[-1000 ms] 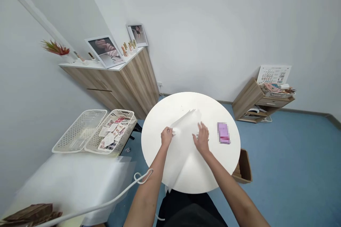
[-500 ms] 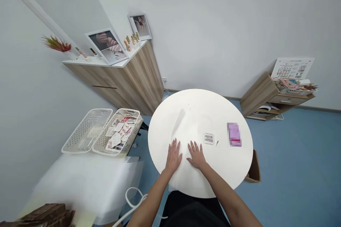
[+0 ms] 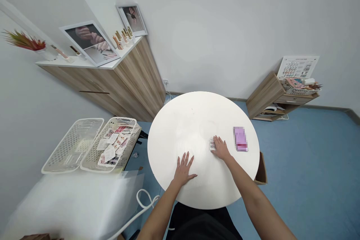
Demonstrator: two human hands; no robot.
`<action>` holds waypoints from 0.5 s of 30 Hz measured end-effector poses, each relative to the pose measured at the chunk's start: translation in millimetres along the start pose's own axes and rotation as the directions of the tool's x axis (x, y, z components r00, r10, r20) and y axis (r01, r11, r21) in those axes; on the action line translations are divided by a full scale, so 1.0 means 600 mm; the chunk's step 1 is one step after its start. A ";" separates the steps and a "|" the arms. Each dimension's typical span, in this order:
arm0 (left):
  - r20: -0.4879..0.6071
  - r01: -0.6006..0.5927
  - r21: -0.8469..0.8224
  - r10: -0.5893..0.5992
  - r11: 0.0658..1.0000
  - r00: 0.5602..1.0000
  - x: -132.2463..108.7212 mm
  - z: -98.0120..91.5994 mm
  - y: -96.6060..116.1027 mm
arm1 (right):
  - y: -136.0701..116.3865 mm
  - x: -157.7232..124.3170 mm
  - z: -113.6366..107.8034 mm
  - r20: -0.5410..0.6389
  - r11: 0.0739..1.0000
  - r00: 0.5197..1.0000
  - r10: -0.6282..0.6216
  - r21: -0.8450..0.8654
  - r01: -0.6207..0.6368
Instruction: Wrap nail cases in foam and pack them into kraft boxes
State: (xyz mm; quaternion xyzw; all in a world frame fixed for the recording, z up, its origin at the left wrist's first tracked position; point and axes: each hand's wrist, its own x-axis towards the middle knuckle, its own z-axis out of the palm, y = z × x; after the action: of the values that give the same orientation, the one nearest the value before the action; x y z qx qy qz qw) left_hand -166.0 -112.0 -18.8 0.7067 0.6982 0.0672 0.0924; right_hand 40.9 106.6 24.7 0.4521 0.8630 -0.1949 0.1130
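Left hand: here's the left hand (image 3: 183, 170), flat and open on the table (image 3: 168, 120) near its front edge, fingers spread wide, gripping nothing!
Right hand: over to the right hand (image 3: 221, 149), fingers curled down on the tray (image 3: 212, 144). They're touching it, but I can't tell if it's actually pinched.
Tray: a small clear tray of false nails, sitting on the table right of center, right at the right hand's fingertips.
Packet: just right of the tray, a pink packet (image 3: 240, 139) lies on the table, its print blurred out, not touched by either hand.
Film: a faint see-through film (image 3: 188, 146) seems to lie flat on the table between the hands and farther in; it's hard to make out.
Left of the table: two white baskets side by side, the nearer one (image 3: 111, 146) packed with printed cards, the other (image 3: 73, 145) beyond it.
Near left of the table: a white cable (image 3: 143, 198) loops just by the left forearm, and a plastic sheet (image 3: 70, 202) spreads out below the baskets.
Behind the table: a wooden cabinet (image 3: 135, 78) against the wall, topped with framed nail photos (image 3: 87, 41).
Right of the table: a low wooden shelf (image 3: 266, 95) holding a nail chart (image 3: 298, 67), and a cardboard box (image 3: 261, 170) tucked against the table's edge.
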 end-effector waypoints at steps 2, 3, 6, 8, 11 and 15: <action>0.004 -0.005 -0.005 0.005 1.000 1.000 0.012 -0.002 -0.005 | 0.018 -0.001 -0.007 0.045 0.999 0.998 -0.036 0.009 0.036; 0.006 -0.009 -0.010 0.009 1.000 1.000 0.017 -0.003 -0.006 | 0.023 -0.002 -0.008 0.039 0.998 0.997 -0.060 0.008 0.060; 0.000 -0.019 -0.029 0.019 0.999 1.000 0.024 -0.012 -0.004 | 0.018 -0.005 -0.009 -0.062 0.995 0.993 -0.104 -0.003 0.104; -0.023 -0.010 -0.047 0.009 0.999 1.000 0.021 -0.022 0.001 | 0.002 -0.008 -0.011 -0.146 0.989 0.978 -0.147 -0.003 0.148; -0.077 0.011 -0.079 -0.017 0.997 0.997 -0.002 -0.037 0.011 | -0.042 -0.016 -0.010 -0.230 0.959 0.933 -0.277 0.002 0.285; -0.115 0.004 -0.104 -0.016 0.995 0.993 -0.063 -0.046 0.021 | -0.113 -0.041 0.013 -0.215 0.906 0.886 -0.411 0.012 0.423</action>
State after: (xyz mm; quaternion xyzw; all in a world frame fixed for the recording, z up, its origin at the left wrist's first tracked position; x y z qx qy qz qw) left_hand -160.8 -148.9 12.3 0.6923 0.7016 0.1437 0.0889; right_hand -0.8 50.0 42.6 0.2772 0.9409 -0.1917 -0.0351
